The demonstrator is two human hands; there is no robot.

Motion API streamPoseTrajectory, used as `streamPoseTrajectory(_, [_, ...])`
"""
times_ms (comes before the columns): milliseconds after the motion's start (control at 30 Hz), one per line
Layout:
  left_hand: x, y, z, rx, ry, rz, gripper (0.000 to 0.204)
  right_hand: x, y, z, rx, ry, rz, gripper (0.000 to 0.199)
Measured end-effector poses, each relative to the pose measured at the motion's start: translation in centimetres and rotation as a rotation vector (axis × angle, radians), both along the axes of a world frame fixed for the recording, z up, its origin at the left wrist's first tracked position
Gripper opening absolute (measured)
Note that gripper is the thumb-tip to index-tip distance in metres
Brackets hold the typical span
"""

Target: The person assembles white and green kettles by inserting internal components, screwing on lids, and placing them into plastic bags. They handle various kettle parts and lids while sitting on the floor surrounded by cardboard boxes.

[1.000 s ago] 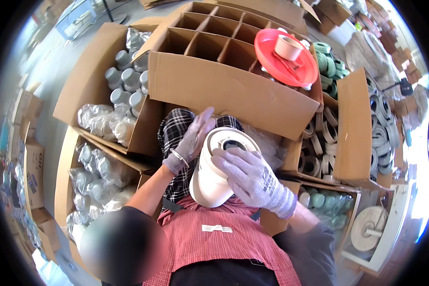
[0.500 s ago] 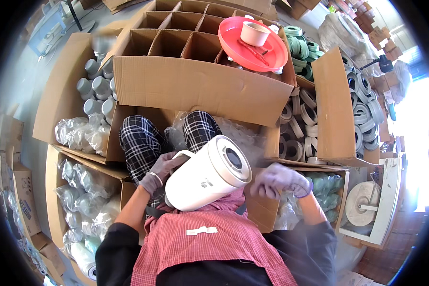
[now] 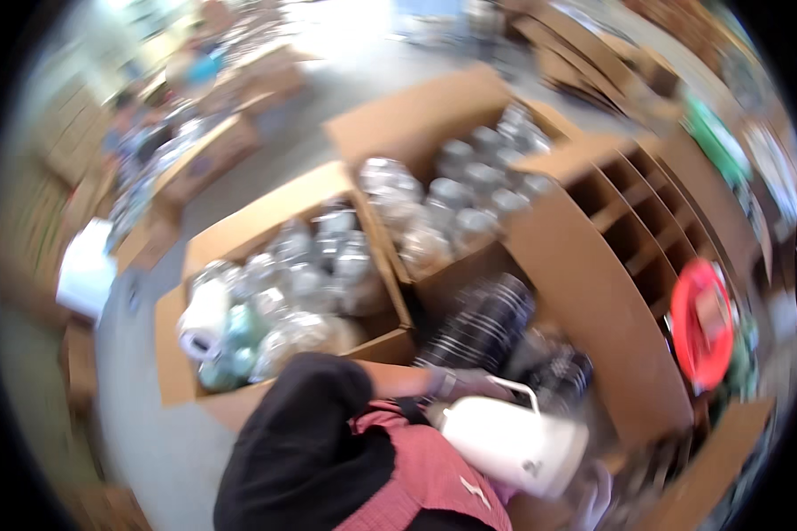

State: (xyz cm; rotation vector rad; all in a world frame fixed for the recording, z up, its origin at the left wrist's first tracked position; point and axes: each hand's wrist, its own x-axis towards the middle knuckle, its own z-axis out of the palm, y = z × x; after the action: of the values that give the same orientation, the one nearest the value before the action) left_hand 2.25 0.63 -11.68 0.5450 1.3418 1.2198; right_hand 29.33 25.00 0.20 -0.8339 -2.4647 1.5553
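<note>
A white jug [image 3: 505,442] with a loop handle lies tilted across my lap, its far end pointing right. My gloved left hand [image 3: 469,384] is closed at the handle side of the jug, with the fingers partly hidden. A pale, smeared shape beside the jug's far end is my gloved right hand [image 3: 599,497], near the lower edge; its fingers are too blurred to read. Close to my left arm, a carton [image 3: 205,232] holds several wrapped containers. A white cylindrical container [image 3: 205,320] and pale green wrapped pieces [image 3: 243,332] lie at its near left corner.
Ahead stands another carton [image 3: 416,111] of grey, bottle-like pieces. To the right a divided carton [image 3: 598,310] borders my knees, with a red tray [image 3: 684,327] on it bearing a small cup. Flattened cardboard [image 3: 584,62] lies at the back; more cartons line the far left.
The view has swung left and blurred, so the cartons and tray appear farther right. My left hand still holds the jug. My right hand now shows only partly at the lower edge.
</note>
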Motion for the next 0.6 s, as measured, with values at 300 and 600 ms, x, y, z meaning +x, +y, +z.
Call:
streamPoseTrajectory(300, [1.4,6.2,9.2,0.874,1.099,0.225,0.027,-6.8,-3.7,2.7,0.029,0.429,0.26,0.098])
streamPoseTrajectory(600, [-1.4,4.1,5.9,0.243,0.187,0.444,0.027,-10.2,-3.8,6.3,0.265,0.504,0.544,0.094])
